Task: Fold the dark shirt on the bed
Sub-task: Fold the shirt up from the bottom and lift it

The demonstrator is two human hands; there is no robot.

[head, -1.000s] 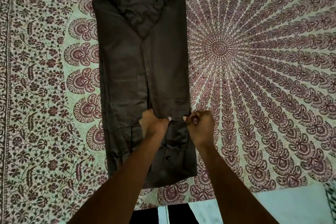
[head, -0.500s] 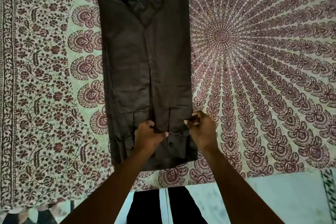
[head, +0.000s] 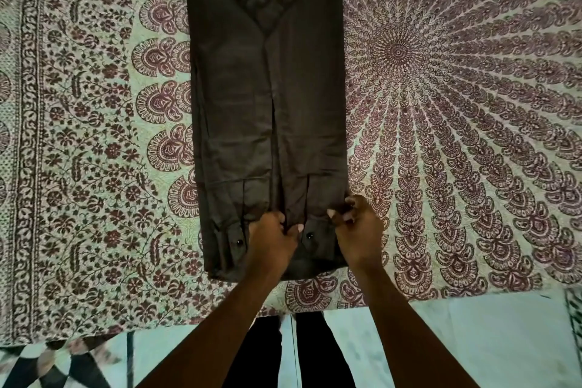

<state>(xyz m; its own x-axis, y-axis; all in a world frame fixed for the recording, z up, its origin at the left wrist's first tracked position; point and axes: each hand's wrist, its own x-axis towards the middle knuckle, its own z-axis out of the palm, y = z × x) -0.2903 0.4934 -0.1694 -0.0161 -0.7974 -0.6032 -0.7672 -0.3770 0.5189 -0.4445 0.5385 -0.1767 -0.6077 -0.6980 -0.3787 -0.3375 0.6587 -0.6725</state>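
Note:
The dark shirt (head: 267,98) lies flat on the patterned bedspread (head: 441,104) as a long narrow strip, its sides and both sleeves folded inward. Its collar end runs past the frame's top edge. Two buttoned cuffs lie near the bottom hem. My left hand (head: 272,235) pinches the cloth at the middle seam near the left cuff. My right hand (head: 357,227) grips the right sleeve's cuff edge at the shirt's right side, fingers curled.
The bed's near edge (head: 409,296) runs just below the shirt hem. Below it show a pale floor (head: 472,340) and my dark trouser legs (head: 299,353). Bedspread lies bare to the left and right of the shirt.
Both hands have slid down the shirt toward the hem while holding the sleeve cloth. The cuffs and their buttons have come into sight. The camera has tipped down, showing more floor.

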